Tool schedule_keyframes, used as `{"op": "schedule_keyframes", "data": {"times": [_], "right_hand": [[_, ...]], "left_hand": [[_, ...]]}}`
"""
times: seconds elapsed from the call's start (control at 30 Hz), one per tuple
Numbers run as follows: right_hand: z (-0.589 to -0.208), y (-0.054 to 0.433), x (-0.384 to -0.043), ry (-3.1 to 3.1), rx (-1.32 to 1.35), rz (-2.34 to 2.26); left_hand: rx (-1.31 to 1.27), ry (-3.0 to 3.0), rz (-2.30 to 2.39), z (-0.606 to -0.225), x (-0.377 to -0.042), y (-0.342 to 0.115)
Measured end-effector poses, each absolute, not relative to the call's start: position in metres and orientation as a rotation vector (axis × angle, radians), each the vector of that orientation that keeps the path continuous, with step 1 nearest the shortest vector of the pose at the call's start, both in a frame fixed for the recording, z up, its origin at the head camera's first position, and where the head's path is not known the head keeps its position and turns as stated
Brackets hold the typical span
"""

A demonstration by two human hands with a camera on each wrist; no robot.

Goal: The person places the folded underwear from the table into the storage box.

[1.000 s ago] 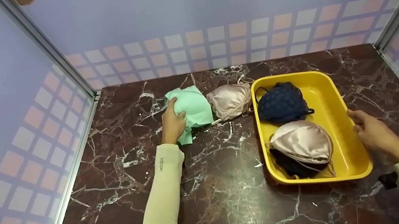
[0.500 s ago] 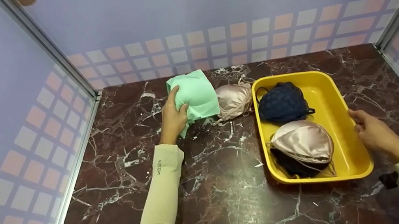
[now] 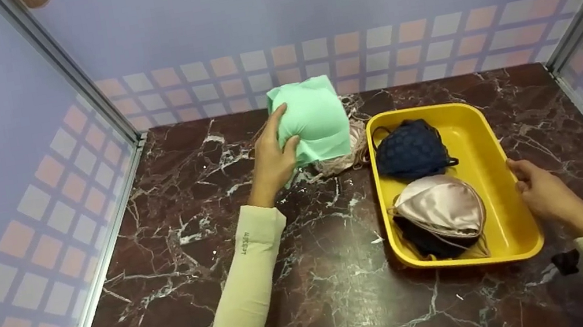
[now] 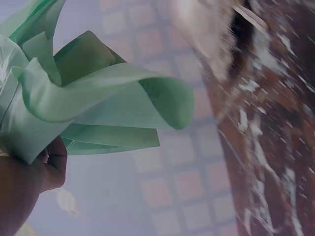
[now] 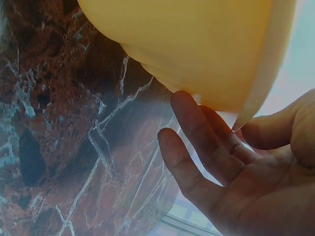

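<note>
My left hand [image 3: 274, 154] grips a mint-green folded bra [image 3: 314, 119] by its left side, thumb in front, holding it up off the table. In the left wrist view, loose bands of the green bra [image 4: 108, 98] hang past the fingers. Behind it on the table lies a pale pink lace-edged bra [image 3: 349, 162], mostly covered in the head view. My right hand [image 3: 548, 193] holds the right rim of a yellow tray [image 3: 476, 157]. Seen from the right wrist, the thumb is at the rim and the fingers are by the outer wall [image 5: 197, 54].
Inside the tray, a navy bra [image 3: 412, 150] lies at the back left. A satin champagne bra [image 3: 441, 204] rests over a black one [image 3: 426, 238] at the front. Patterned walls [image 3: 279, 13] enclose the dark marbled table [image 3: 323, 287] at the back and sides.
The left hand has lifted the mint-green bra off the table and carried it right, now in front of the pale pink bra. The right hand and tray have stayed put.
</note>
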State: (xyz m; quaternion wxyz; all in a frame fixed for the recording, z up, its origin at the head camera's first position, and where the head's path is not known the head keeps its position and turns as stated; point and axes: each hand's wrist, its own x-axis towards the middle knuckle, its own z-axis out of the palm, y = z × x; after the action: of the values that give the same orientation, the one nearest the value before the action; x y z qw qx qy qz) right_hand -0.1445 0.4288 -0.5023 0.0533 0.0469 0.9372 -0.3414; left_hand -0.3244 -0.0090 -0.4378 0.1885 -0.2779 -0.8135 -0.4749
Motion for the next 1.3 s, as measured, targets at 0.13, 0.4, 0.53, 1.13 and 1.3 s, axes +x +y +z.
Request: {"op": "schedule_keyframes", "data": {"times": [0.13, 0.4, 0.53, 1.13, 1.3], "right_hand": [[-0.502, 0.429, -0.144, 2.808, 0.160, -1.072], [-0.505, 0.428, -0.147, 2.795, 0.179, -1.109], [-0.506, 0.428, -0.147, 2.840, 0.166, -1.071], [-0.505, 0.431, -0.143, 2.827, 0.174, -1.094], [-0.505, 0.431, -0.143, 2.833, 0.163, -1.100]], "left_hand": [[-0.868, -2.212, -1.385, -0.431, -0.318, 0.011], [-0.911, -2.259, -1.518, -0.429, -0.305, 0.056], [-0.950, -2.289, -1.617, -0.434, -0.300, 0.081], [-1.011, -2.605, -1.227, -0.487, -0.300, 0.170], [-1.002, -2.745, -1.124, -0.494, -0.302, 0.172]]}}
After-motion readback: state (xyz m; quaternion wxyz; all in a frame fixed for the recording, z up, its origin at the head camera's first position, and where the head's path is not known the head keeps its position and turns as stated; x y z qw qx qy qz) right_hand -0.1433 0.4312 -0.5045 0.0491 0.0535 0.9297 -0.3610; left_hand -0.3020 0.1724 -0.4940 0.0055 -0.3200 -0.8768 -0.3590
